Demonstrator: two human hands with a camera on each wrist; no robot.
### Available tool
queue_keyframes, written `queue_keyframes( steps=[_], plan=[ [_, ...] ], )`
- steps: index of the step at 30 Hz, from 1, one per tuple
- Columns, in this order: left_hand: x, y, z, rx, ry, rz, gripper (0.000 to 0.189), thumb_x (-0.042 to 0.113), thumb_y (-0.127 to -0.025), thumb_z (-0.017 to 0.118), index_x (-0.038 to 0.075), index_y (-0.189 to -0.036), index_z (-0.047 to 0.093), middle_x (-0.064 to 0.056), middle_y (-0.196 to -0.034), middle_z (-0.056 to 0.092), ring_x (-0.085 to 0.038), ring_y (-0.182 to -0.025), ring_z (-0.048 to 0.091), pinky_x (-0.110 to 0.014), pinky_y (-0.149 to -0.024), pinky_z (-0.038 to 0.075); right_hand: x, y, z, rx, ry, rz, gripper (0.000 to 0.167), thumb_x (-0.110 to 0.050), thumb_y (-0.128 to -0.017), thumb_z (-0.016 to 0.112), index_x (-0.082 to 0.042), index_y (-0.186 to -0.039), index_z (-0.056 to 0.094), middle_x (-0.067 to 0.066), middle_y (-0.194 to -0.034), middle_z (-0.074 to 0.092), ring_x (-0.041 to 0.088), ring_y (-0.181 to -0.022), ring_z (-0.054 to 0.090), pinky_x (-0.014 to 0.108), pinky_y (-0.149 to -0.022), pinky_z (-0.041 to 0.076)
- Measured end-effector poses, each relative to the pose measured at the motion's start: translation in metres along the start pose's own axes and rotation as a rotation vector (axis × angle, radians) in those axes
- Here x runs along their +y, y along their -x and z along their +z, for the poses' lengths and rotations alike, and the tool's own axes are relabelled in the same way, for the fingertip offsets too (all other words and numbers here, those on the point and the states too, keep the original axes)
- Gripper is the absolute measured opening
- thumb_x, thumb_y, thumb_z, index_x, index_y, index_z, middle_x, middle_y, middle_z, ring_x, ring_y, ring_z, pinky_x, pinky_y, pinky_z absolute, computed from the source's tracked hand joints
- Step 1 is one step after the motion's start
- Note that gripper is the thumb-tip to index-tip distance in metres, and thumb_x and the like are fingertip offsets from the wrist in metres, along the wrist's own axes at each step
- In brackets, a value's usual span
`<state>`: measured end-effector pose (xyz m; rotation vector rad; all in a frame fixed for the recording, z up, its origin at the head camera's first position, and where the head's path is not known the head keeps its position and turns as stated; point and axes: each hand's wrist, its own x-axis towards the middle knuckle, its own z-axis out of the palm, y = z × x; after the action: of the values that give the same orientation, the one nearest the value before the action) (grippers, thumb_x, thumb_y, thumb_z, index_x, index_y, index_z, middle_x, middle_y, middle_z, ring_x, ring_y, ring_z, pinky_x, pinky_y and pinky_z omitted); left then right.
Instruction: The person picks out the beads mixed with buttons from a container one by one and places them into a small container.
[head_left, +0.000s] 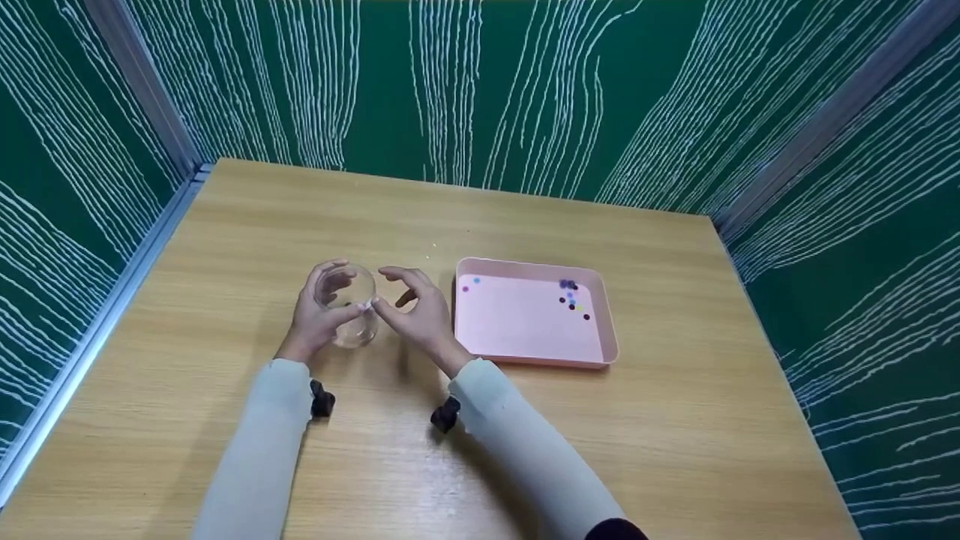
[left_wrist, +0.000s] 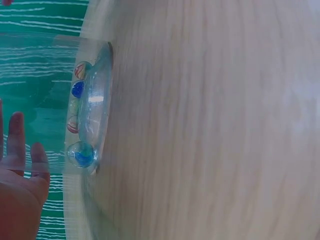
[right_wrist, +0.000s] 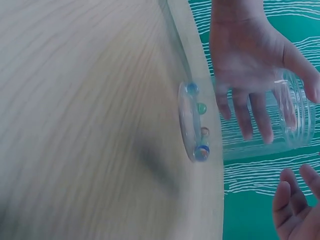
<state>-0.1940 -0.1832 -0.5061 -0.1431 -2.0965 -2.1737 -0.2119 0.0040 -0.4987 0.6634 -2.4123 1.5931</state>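
Note:
A clear, wide-mouthed jar (head_left: 362, 328) stands on the table with several glass marbles (left_wrist: 81, 154) around its bottom. From the left side, my left hand (head_left: 321, 309) holds the jar, its fingers round the far wall and the thumb across the near side by the rim. Beside the rim is my right hand (head_left: 416, 309), fingers spread and bent, the thumb tip close to the left thumb. A tiny pale spot shows between the thumbs; what it is I cannot tell. In the right wrist view, the right fingers (right_wrist: 295, 205) are apart from the jar.
To the right of the hands sits a shallow pink tray (head_left: 517, 322). Small dark and coloured beads (head_left: 570, 296) lie mostly at its right side, two at its left. A few tiny specks dot the table (head_left: 360, 217) behind. Green walls with white lines enclose the table.

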Motion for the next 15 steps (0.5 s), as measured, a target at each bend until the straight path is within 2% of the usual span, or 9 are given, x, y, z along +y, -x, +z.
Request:
queue_keyframes(
  steps=[3,6,10,15],
  plan=[
    [0.0,0.0,0.0,0.003,0.002,0.001,0.07,-0.009,-0.074,0.072,-0.003,-0.136,0.04,-0.029,-0.133,0.051,-0.02,-0.116,0.05,-0.057,-0.106,0.024,0.0,0.0,-0.005,-0.005,-0.004,0.007,0.04,-0.023,-0.081,0.074,-0.018,-0.119,0.066,0.009,-0.11,0.065,0.026,-0.075,0.063,0.046,-0.073,0.054],
    [0.0,0.0,0.0,0.0,0.004,0.005,0.07,-0.009,-0.074,0.071,-0.003,-0.136,0.04,-0.03,-0.134,0.05,-0.032,-0.122,0.048,-0.058,-0.105,0.024,0.001,0.001,-0.011,-0.007,-0.006,0.015,0.038,-0.022,-0.08,0.074,-0.018,-0.117,0.068,0.01,-0.11,0.066,0.024,-0.08,0.062,0.047,-0.074,0.053],
    [0.001,0.002,0.0,-0.014,-0.004,-0.008,0.071,-0.006,-0.075,0.072,-0.001,-0.137,0.038,-0.029,-0.136,0.048,-0.044,-0.13,0.04,-0.059,-0.109,0.021,0.001,0.001,-0.018,0.003,0.006,0.011,0.034,-0.021,-0.08,0.073,-0.018,-0.113,0.07,0.009,-0.108,0.068,0.019,-0.078,0.061,0.047,-0.073,0.053],
    [0.0,0.001,0.0,-0.016,0.031,-0.02,0.071,-0.008,-0.075,0.071,-0.002,-0.137,0.038,-0.028,-0.137,0.047,-0.046,-0.13,0.037,-0.059,-0.109,0.02,0.003,0.001,-0.026,0.027,0.036,-0.005,0.031,-0.022,-0.08,0.073,-0.018,-0.111,0.071,0.002,-0.103,0.07,0.02,-0.072,0.063,0.043,-0.068,0.054]
  ],
)
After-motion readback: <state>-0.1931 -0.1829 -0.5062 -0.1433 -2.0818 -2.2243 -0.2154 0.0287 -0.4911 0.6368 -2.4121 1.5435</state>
